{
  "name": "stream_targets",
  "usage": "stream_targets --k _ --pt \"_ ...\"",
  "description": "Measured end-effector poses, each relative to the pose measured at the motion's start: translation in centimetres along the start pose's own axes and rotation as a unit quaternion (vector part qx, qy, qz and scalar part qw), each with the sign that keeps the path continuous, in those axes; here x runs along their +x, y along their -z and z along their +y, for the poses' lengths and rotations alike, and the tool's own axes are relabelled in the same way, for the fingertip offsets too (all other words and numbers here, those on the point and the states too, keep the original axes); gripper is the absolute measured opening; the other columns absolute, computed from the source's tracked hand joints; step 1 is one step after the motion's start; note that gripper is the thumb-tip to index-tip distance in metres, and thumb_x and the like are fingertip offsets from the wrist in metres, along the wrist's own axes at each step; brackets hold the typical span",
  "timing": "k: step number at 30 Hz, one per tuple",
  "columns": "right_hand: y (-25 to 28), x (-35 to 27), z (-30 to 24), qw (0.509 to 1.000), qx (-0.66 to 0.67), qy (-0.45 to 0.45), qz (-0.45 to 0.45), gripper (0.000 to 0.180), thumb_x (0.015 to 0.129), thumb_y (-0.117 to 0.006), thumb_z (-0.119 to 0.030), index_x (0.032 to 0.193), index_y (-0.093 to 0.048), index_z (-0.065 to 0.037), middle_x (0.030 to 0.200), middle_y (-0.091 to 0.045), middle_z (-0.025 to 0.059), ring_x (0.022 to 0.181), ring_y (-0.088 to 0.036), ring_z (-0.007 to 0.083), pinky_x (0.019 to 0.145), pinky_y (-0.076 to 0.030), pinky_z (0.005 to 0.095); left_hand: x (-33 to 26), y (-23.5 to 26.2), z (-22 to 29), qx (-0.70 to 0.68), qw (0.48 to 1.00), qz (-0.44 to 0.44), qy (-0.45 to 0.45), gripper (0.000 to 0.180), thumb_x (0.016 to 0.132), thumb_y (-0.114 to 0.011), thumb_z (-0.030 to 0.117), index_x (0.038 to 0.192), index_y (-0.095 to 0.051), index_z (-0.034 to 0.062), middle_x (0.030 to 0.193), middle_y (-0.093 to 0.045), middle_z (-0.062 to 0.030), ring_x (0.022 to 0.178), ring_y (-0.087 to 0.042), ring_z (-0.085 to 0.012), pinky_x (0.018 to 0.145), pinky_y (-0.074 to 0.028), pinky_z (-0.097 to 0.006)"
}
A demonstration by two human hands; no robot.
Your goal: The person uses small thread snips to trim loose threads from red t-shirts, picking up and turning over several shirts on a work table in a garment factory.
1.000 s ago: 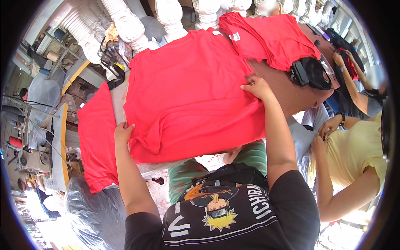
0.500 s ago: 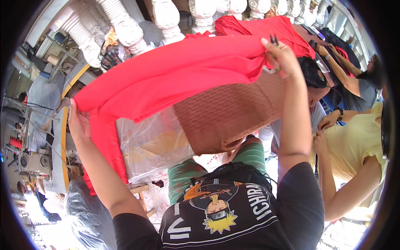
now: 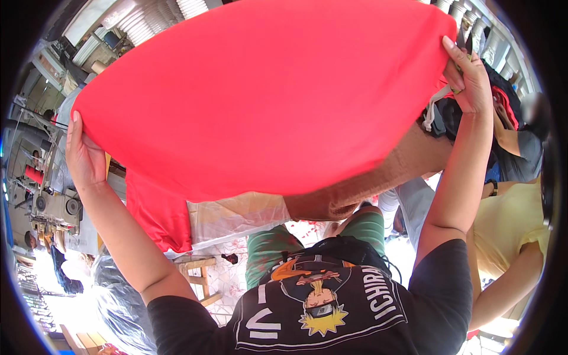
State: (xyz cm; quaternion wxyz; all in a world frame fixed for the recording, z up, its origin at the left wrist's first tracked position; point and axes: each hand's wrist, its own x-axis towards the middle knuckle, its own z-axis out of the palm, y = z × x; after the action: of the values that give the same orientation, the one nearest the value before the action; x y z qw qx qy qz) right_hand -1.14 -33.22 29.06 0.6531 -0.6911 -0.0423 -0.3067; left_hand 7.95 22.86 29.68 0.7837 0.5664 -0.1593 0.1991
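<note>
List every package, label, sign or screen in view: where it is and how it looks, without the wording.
Clear plastic bag: on the table under the raised red garment, crumpled, see-through with whitish glare.
Printed graphic: on the person's black shirt at the lower edge, a cartoon figure in yellow and orange with white lettering beside it.
No sign or screen can be made out.

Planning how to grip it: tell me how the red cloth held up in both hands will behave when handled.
Probably floppy: the red cloth bows and sags between the left hand and right hand. Likely light for its size, since fingertip pinches at two edges carry it. It looks smooth, so it may slip from a loose pinch.
</note>
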Motion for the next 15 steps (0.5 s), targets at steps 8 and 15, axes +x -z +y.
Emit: stream_targets --k 8,15 --pt "-3.6 7.1 6.1 0.998 -0.031 -0.048 0.037 0.026 0.081 -0.070 -0.028 0.072 -0.054 -0.011 0.051 -0.042 -0.0074 0.043 -0.034 0.0033 0.040 -0.023 0.0218 5.4 -0.4 -8.3 0.034 0.993 0.112 0.021 0.039 0.088 -0.063 0.021 0.118 -0.053 -0.0007 0.111 -0.061 -0.0088 0.102 -0.057 -0.0182 0.091 -0.043 -0.033" --pt "-2.7 6.1 1.8 0.998 0.055 -0.003 0.038 0.026 0.088 -0.061 -0.030 0.070 -0.053 -0.013 0.049 -0.038 -0.0080 0.039 -0.026 0.0030 0.039 -0.018 0.0195 4.1 0.5 -5.2 -0.028 0.994 0.088 -0.051 0.025 0.089 -0.061 0.025 0.107 -0.056 0.0084 0.109 -0.062 -0.0017 0.099 -0.058 -0.0156 0.087 -0.043 -0.032"
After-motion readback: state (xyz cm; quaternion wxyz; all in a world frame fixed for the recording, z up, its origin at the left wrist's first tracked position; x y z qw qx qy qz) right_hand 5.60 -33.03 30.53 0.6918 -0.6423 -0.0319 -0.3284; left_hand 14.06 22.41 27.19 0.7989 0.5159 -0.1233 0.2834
